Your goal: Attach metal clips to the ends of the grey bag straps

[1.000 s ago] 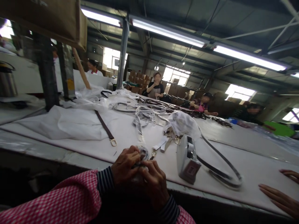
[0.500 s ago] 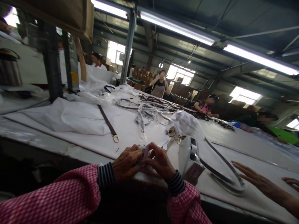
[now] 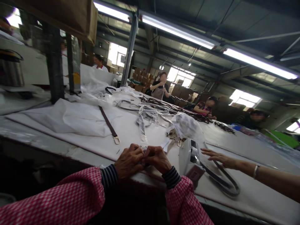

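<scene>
Left hand and right hand were pressed together, pinching a small strap end (mutually steadied) at the worktop; a tape dispenser was placed at 2 o'clock.

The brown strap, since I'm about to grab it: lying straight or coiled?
Straight: the brown strap runs in one line, a gold-coloured clip at its near end.

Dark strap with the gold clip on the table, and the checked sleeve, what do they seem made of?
The dark brown strap looks like leather or faux leather, going by its smooth, flat band; the look leaves which open. Its clip looks like gold-toned metal, from its shine. The pink checked sleeve looks like matte woven cloth, from its soft folds.
</scene>
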`<act>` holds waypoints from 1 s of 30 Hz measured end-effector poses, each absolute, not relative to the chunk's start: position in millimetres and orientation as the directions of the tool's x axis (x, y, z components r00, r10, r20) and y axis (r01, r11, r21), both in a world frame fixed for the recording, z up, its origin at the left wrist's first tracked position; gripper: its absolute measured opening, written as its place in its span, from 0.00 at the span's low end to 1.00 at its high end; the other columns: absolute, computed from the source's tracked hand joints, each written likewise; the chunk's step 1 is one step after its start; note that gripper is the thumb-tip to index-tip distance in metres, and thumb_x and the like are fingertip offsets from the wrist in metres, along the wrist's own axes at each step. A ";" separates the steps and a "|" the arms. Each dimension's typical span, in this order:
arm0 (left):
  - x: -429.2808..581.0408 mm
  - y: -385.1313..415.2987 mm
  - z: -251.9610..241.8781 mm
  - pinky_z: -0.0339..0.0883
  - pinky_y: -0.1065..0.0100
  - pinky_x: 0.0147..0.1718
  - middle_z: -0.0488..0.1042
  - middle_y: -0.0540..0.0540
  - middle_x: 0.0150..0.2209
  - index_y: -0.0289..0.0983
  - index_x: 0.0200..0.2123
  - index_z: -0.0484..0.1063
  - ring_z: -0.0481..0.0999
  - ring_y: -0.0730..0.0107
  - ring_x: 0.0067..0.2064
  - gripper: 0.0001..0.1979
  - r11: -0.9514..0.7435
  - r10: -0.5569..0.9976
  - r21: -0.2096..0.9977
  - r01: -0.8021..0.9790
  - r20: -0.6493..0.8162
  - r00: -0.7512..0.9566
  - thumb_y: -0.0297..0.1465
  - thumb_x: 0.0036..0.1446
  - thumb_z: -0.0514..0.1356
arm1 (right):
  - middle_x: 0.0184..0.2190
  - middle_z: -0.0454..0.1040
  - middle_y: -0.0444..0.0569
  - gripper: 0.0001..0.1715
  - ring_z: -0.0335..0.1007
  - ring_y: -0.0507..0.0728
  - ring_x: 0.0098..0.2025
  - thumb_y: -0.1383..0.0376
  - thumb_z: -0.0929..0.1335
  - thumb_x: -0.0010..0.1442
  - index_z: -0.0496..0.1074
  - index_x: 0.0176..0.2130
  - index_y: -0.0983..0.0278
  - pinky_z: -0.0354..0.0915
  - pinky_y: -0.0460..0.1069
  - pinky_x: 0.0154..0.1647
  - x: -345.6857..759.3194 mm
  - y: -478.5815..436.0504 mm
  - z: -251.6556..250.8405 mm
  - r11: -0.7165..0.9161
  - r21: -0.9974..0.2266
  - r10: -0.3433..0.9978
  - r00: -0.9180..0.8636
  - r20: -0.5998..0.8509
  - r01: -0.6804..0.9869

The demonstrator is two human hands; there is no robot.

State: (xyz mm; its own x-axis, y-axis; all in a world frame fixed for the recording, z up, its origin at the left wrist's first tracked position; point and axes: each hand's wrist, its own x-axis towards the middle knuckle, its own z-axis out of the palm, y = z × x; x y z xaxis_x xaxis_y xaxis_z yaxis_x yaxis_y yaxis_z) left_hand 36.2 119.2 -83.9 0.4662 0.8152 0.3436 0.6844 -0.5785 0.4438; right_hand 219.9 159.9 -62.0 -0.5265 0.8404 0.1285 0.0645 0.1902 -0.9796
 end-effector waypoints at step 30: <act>25.9 111.7 -58.3 0.63 0.60 0.43 0.73 0.46 0.39 0.40 0.37 0.73 0.63 0.55 0.49 0.03 -0.643 0.762 0.424 0.638 0.433 0.481 0.33 0.62 0.61 | 0.27 0.80 0.51 0.08 0.76 0.56 0.29 0.63 0.72 0.62 0.81 0.31 0.63 0.52 0.47 0.26 195.7 142.5 35.3 0.776 0.153 0.625 -0.777 -0.067 0.611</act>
